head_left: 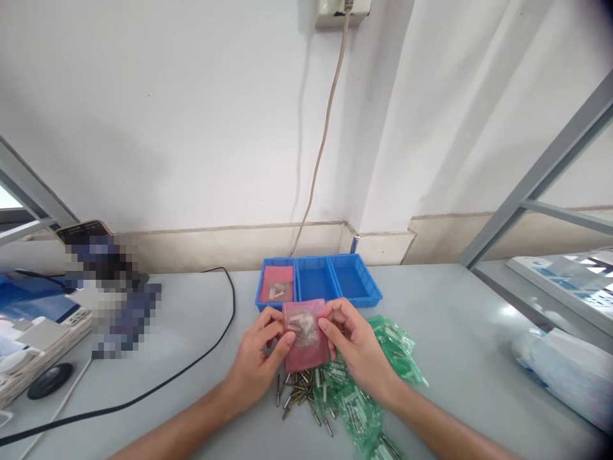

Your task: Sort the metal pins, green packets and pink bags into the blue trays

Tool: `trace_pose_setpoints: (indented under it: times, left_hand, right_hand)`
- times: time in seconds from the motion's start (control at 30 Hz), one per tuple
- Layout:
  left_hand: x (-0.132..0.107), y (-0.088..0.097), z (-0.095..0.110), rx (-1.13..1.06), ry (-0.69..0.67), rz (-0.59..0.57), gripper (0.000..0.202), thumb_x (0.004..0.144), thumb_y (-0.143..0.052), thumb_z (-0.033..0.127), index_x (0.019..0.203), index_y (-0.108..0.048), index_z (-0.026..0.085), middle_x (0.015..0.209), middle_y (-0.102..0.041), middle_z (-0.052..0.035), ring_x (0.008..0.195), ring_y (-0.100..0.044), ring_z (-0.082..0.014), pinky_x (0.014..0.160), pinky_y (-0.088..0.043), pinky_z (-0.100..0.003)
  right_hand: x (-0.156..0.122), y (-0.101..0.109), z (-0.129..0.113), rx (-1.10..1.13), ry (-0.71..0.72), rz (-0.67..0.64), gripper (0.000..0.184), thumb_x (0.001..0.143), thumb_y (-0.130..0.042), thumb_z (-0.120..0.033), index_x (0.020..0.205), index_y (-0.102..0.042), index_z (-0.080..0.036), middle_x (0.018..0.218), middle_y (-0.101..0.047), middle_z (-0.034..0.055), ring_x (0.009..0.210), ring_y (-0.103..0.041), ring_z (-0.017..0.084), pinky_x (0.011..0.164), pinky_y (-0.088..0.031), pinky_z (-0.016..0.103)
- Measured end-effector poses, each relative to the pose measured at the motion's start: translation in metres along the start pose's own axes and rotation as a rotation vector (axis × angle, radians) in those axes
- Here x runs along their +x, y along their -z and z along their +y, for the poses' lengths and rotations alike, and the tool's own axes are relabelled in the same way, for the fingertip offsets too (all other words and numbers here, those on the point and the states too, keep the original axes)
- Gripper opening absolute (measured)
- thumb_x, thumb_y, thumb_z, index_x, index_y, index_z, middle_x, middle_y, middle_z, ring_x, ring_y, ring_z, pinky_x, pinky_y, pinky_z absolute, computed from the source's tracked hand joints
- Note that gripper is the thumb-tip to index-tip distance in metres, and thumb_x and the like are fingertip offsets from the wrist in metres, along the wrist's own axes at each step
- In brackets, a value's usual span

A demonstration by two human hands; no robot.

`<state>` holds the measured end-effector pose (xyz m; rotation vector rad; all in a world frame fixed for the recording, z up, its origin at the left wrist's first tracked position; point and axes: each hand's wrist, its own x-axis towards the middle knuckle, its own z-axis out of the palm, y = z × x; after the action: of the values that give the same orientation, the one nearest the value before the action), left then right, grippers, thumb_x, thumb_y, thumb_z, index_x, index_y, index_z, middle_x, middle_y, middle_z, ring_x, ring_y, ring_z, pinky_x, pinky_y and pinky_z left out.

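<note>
Both hands hold up a small pink plastic bag [306,338] with a few metal parts inside, just in front of the blue bins. My left hand [261,358] pinches the bag's left edge with thumb and fingers. My right hand [357,348] pinches its right edge. Below the bag lies a loose heap of small metal pins [301,396] on the grey table [182,358]. Green plastic bags [383,377] with parts are piled under and to the right of my right hand.
Three joined blue bins [354,281] stand at the back of the table; the left one holds another pink bag [276,284]. A black cable [211,345] curves across the left side. A phone on a stand and stacked items sit far left. A metal frame rises at right.
</note>
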<state>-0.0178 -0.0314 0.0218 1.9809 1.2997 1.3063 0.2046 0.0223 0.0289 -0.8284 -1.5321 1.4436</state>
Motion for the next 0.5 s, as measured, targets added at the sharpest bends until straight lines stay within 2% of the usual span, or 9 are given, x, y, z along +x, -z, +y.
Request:
trace_pose_setpoints:
  times: [0.1,0.17,0.23,0.3,0.4,0.5]
  left_hand:
    - [-0.0006,0.0006,-0.0018,0.015,0.008,0.019,0.036,0.113,-0.051,0.033,0.086,-0.070,0.019,0.113,-0.063,-0.0086,0.100,-0.062,-0.0201,0.087,-0.053,-0.031]
    - [-0.0014,0.0015,-0.0034,0.062,-0.023,0.049,0.034,0.113,-0.051,0.033,0.092,-0.074,0.019,0.131,-0.061,-0.0117,0.105,-0.062,-0.0214,0.091,-0.055,-0.033]
    - [-0.0019,0.0032,-0.0048,0.123,-0.097,0.078,0.033,0.113,-0.050,0.032,0.101,-0.077,0.020,0.152,-0.053,-0.0134,0.117,-0.061,-0.0247,0.096,-0.055,-0.037]
    - [-0.0021,0.0056,-0.0057,0.196,-0.201,0.076,0.035,0.114,-0.046,0.031,0.106,-0.079,0.020,0.164,-0.046,-0.0126,0.132,-0.055,-0.0295,0.101,-0.053,-0.042]
    - [-0.0020,0.0090,-0.0060,0.306,-0.372,0.027,0.037,0.115,-0.042,0.028,0.118,-0.078,0.021,0.159,-0.056,-0.0120,0.143,-0.048,-0.0326,0.111,-0.048,-0.050]
    - [-0.0026,0.0087,-0.0071,0.349,-0.455,0.002,0.037,0.113,-0.046,0.023,0.143,-0.067,0.023,0.141,-0.071,-0.0112,0.139,-0.052,-0.0300,0.116,-0.046,-0.051]
  right_hand:
    - [0.0020,-0.0014,-0.0001,0.091,-0.036,0.009,0.029,0.104,-0.068,-0.051,0.112,-0.053,-0.027,0.071,-0.057,-0.0077,0.055,-0.049,0.012,0.053,-0.042,0.023]
    - [0.0030,-0.0018,-0.0015,0.104,-0.046,0.015,0.032,0.101,-0.071,-0.053,0.110,-0.055,-0.026,0.070,-0.056,-0.0074,0.054,-0.048,0.011,0.052,-0.041,0.023]
    - [0.0033,-0.0019,-0.0037,0.090,-0.060,0.021,0.034,0.098,-0.073,-0.055,0.104,-0.061,-0.024,0.069,-0.055,-0.0061,0.054,-0.048,0.012,0.051,-0.042,0.024]
    - [0.0030,-0.0018,-0.0063,0.083,-0.090,0.032,0.036,0.096,-0.074,-0.057,0.100,-0.067,-0.022,0.071,-0.056,-0.0044,0.055,-0.047,0.012,0.051,-0.042,0.024]
    - [0.0021,-0.0010,-0.0090,0.093,-0.132,0.060,0.033,0.096,-0.071,-0.055,0.100,-0.073,-0.022,0.083,-0.063,0.0000,0.059,-0.049,0.012,0.051,-0.042,0.025]
    - [0.0015,0.0005,-0.0075,0.127,-0.133,0.041,0.030,0.098,-0.067,-0.052,0.101,-0.073,-0.022,0.092,-0.067,0.0014,0.058,-0.046,0.012,0.049,-0.039,0.024]
